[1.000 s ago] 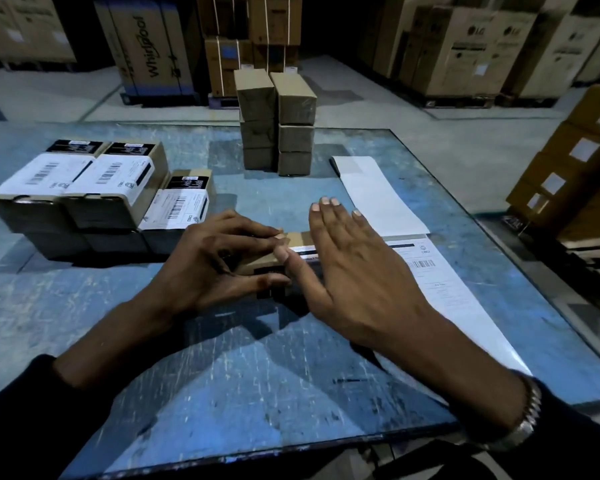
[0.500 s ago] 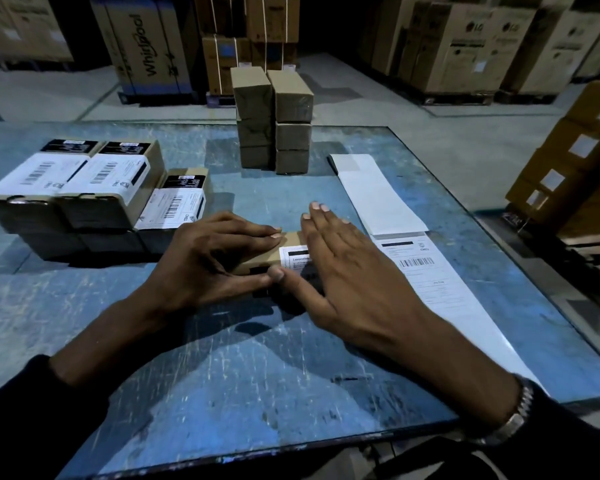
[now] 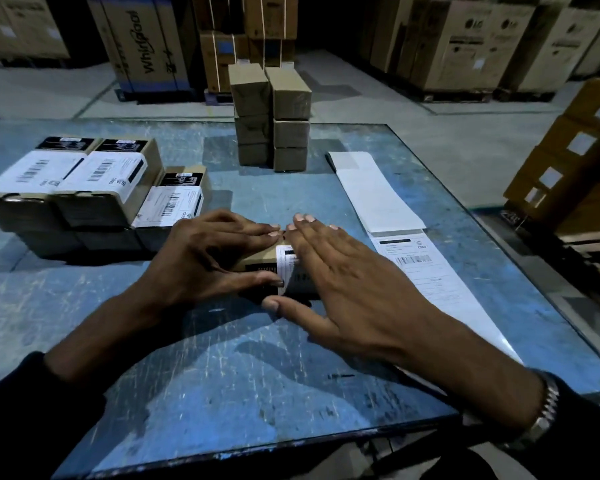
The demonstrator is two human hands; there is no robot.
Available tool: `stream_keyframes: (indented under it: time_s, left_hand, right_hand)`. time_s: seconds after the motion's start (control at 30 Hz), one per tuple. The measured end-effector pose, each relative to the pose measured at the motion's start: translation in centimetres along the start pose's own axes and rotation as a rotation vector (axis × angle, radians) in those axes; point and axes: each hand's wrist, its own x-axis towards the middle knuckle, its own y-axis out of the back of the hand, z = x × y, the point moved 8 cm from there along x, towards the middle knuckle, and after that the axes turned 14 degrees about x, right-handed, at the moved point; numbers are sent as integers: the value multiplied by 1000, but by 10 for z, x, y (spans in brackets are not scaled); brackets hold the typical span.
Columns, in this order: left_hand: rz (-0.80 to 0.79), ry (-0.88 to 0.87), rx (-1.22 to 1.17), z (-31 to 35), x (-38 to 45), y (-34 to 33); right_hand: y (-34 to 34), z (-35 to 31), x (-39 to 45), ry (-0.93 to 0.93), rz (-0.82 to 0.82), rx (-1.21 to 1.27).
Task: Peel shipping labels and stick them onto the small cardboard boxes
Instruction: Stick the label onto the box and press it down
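Observation:
A small cardboard box [image 3: 257, 261] lies in the middle of the blue table [image 3: 222, 375], mostly covered by both hands. A white shipping label [image 3: 286, 268] lies on its top. My right hand [image 3: 347, 282] presses flat on the label with straight fingers. My left hand [image 3: 208, 258] holds the box's left end, fingers over the top and thumb along the near side. A long strip of label backing [image 3: 388, 199] with printed labels [image 3: 413, 261] runs down the table to the right of my hands.
Labelled boxes [image 3: 94, 181] are stacked at the left of the table. Unlabelled brown boxes [image 3: 271, 116] stand in two stacks at the back. Large cartons [image 3: 465, 39] on pallets fill the floor behind, and more labelled cartons [image 3: 575, 154] stand to the right.
My right hand has slid left across the label, covering more of it. My left hand keeps its hold on the box.

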Motion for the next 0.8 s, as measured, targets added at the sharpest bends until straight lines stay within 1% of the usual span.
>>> stream_keyframes:
  time_s: [0.07,0.13,0.2,0.27,0.3,0.33,0.37,0.43,0.5,0.6,0.67,0.7,0.73,0.77,0.8]
  left_hand:
    - [14,-21,56,6,1,3]
    - [43,-67,127,16,2,5]
    - [53,-73,133,20,3,8]
    - [67,-62,114,20,3,9]
    - [76,-37,94,18,3,8]
    - [74,-9,63,15,3,7]
    - [61,10,45,13,4,5]
    - [23,2,68,15,7,-3]
    - [17,3,63,15,9,-7]
    - [82,61,-5,13,7,-3]
    - [155,132,-176,7,6,1]
    - [170,183,-304,4,5,1]
    - [172,209,-379,4,7,3]
    - [182,212,-376,7,9,6]
    - [202,188,-308,12,11,10]
  right_hand:
    - [7,8,7,-34,-74,13]
    - [22,15,6,-52,-66,37]
    - [41,29,-4,-123,56,168]
    - [50,48,-19,-224,189,396]
    - [48,58,-24,-279,210,503]
    - [42,67,-26,-333,184,585]
    - [32,76,-26,-376,124,632]
    - [11,84,-22,-401,-3,678]
    - [0,85,-15,-375,-36,748]
    - [7,81,-8,-314,50,912]
    - [23,79,-3,-251,164,1026]
    - [33,77,-2,-195,236,1075]
    - [44,76,0,-133,313,1117]
    - [53,73,2,-78,374,1145]
    - [61,70,5,-31,417,1142]
